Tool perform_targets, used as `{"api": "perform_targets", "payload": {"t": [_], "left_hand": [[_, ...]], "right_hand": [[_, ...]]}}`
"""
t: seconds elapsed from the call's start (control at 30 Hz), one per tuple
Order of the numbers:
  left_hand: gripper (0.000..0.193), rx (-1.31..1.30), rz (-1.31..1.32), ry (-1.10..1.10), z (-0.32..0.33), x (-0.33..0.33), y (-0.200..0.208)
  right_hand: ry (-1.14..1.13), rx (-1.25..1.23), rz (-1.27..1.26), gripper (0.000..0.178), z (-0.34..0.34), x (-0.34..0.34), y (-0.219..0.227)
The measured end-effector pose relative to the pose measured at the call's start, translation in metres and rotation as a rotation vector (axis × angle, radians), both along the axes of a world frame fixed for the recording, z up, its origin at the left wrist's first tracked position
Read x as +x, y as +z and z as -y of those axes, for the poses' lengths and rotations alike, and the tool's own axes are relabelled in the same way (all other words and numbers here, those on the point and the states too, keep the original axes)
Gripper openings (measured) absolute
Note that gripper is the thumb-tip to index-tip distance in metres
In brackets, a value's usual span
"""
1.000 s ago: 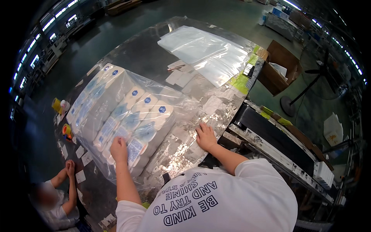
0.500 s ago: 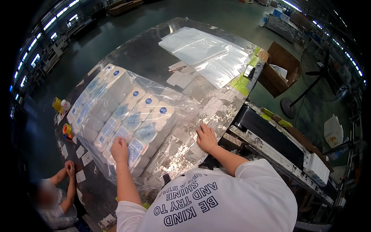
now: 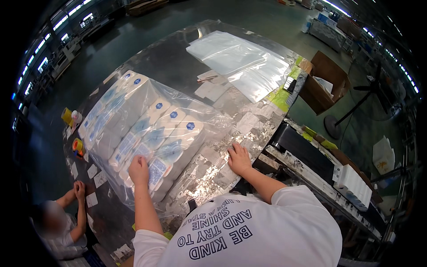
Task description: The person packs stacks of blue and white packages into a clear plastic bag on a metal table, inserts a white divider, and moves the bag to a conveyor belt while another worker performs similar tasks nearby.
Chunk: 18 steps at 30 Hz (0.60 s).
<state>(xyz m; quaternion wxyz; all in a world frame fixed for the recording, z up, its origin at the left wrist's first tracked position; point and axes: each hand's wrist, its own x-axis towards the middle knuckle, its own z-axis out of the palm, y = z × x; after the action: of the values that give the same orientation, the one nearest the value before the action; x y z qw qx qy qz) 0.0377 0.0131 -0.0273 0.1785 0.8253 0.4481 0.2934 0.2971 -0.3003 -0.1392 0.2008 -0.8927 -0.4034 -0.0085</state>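
Observation:
A large clear plastic bag (image 3: 202,116) lies on the worktable, wrapped loosely around several white and blue packs of paper rolls (image 3: 175,133). My left hand (image 3: 139,170) rests on the near side of this bag, its fingers curled closed against the film. Whether it pinches any film is hidden. To the right, my right hand (image 3: 239,159) lies flat on the worn, patchy tabletop (image 3: 209,178), fingers spread, holding nothing. It is apart from the bag's loose end.
Flat clear bags (image 3: 240,60) are stacked at the table's far side. Right of me, a conveyor (image 3: 311,153) carries a white pack of rolls (image 3: 353,184). A cardboard box (image 3: 327,82) and a fan (image 3: 371,86) stand beyond. Tape rolls (image 3: 78,146) and a co-worker's clasped hands (image 3: 79,189) are at left.
On the conveyor, the white pack has moved up and left, closer to the table. My hands keep their places; the whole view has shifted slightly.

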Motion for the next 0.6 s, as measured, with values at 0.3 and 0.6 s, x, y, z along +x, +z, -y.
{"api": "perform_targets", "payload": {"t": [0.3, 0.6], "left_hand": [[0.017, 0.007, 0.026, -0.001, 0.000, -0.001, -0.002], [0.018, -0.031, -0.002, -0.010, 0.004, 0.002, 0.007]], "right_hand": [[0.004, -0.004, 0.001, 0.042, -0.001, 0.001, -0.003], [0.039, 0.121, -0.045, 0.042, 0.013, 0.013, -0.006]]}}
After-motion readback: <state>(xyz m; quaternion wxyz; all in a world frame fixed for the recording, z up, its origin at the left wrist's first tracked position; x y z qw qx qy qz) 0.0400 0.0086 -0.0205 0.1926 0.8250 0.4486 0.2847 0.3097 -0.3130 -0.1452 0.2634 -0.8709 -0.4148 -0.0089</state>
